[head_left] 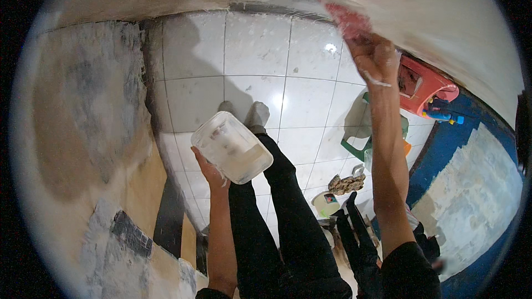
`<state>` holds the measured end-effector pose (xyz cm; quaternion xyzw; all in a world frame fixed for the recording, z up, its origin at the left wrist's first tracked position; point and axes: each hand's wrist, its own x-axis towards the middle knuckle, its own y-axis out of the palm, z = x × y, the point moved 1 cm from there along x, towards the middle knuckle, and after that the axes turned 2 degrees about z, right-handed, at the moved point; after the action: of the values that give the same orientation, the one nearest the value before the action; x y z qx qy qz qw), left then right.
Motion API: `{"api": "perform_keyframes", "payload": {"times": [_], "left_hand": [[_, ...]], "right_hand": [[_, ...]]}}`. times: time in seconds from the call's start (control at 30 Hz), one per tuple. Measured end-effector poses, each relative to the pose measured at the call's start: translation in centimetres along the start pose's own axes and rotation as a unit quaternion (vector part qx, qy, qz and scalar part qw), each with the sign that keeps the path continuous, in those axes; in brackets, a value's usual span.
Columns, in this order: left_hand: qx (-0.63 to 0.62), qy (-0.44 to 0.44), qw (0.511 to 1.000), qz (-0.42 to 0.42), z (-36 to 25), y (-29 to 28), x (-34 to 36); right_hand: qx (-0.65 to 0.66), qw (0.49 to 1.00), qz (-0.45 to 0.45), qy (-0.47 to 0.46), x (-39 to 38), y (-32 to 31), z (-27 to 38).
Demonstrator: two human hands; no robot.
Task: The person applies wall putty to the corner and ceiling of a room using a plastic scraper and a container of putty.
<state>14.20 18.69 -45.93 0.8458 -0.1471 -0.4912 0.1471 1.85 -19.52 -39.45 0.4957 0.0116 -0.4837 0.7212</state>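
My left hand [211,171] grips the lower left side of a white rectangular plastic tub [260,160], its fingers partly hidden beneath it. Whitish putty [224,138] coats the inside of the tub, which is held above the tiled floor and in front of my legs. Stretched far out to the upper right, my right hand [376,58] is closed around a red putty spreader [348,19]. The spreader is smeared by motion and lies at the pale wall [432,22], against or close to its surface. White smears mark my right wrist and left hand.
A red plastic stool [424,86] with blue-and-yellow items stands by the right wall. Under my right arm are a green plastic stool [354,147], a brown cloth [347,184] and a pale tub [326,204]. Someone in dark clothes [424,238] shows partly at lower right. Patchy walls flank the white tiles [255,94].
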Motion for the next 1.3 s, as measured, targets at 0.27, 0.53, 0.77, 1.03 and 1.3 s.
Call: {"api": "perform_keyframes", "payload": {"times": [0.27, 0.53, 0.77, 1.03, 1.3], "left_hand": [[0.028, -0.004, 0.999, 0.03, 0.4, 1.8, 1.0], [0.009, -0.022, 0.999, -0.026, 1.0, -0.1, 0.6], [-0.079, -0.032, 0.988, 0.13, 7.2, 3.8, 0.3], [-0.046, -0.086, 0.993, 0.065, 16.3, 5.1, 0.5], [-0.003, -0.077, 0.993, 0.091, 21.5, 5.3, 0.1]], "right_hand": [[-0.015, 0.987, 0.162, -0.01, 12.4, -20.6, -0.8], [0.008, 1.0, 0.011, -0.025, 6.3, -9.7, -2.4], [0.097, 0.988, -0.115, -0.044, -1.0, -11.6, -1.0], [-0.132, 0.969, 0.157, -0.137, 9.7, -29.6, 1.4], [-0.063, 0.992, -0.035, -0.101, 6.6, -22.5, 6.3]]}}
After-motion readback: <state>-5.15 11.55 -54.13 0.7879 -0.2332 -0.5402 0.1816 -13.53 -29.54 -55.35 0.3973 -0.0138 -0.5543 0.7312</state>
